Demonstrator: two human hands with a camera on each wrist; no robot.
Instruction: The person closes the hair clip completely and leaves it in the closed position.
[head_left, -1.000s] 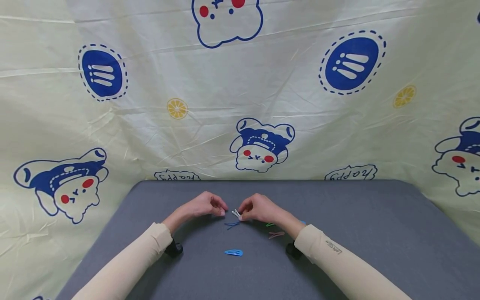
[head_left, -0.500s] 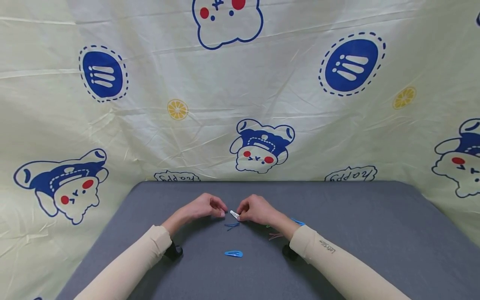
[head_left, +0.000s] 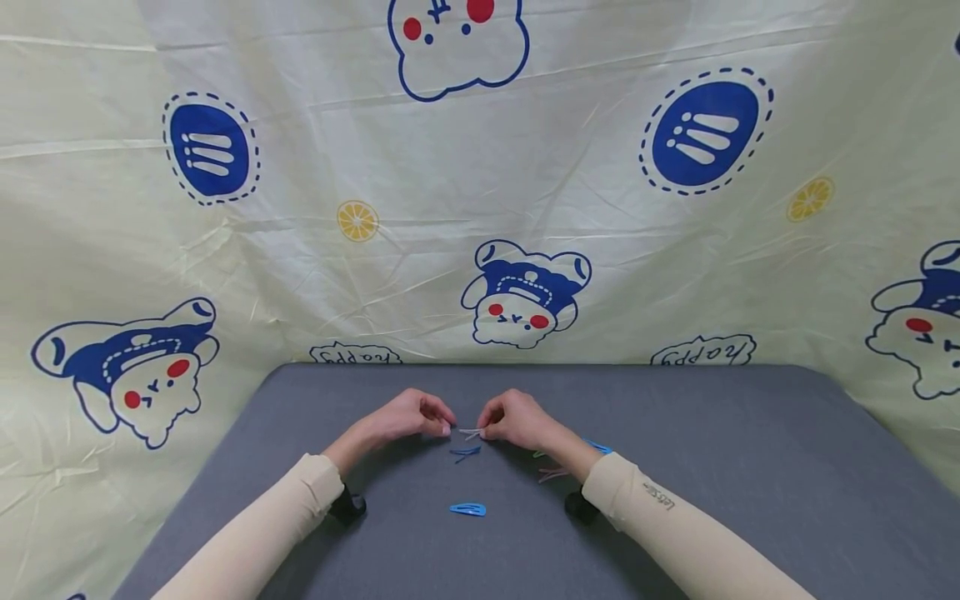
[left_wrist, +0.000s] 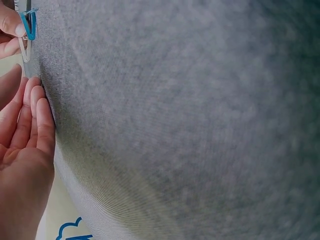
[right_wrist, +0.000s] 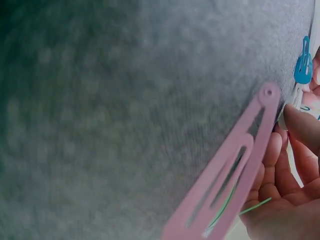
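one grey table [head_left: 750, 467], printed sheet [head_left: 607, 175] behind, right hand [head_left: 517, 418] pinching a white hair clip [head_left: 470, 432], left hand [head_left: 411, 413] loosely relaxed

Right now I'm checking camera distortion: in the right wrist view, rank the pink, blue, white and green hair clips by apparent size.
1. pink hair clip, cut off below
2. blue hair clip
3. white hair clip, visible part only
Unsure, so unranked: green hair clip, partly hidden behind the pink one.

One white snap hair clip [head_left: 471, 431]: we list it as sprung open, legs parted, one end pinched by the right hand [head_left: 517, 419]. We place it just beyond the spread blue clip [head_left: 469, 452].
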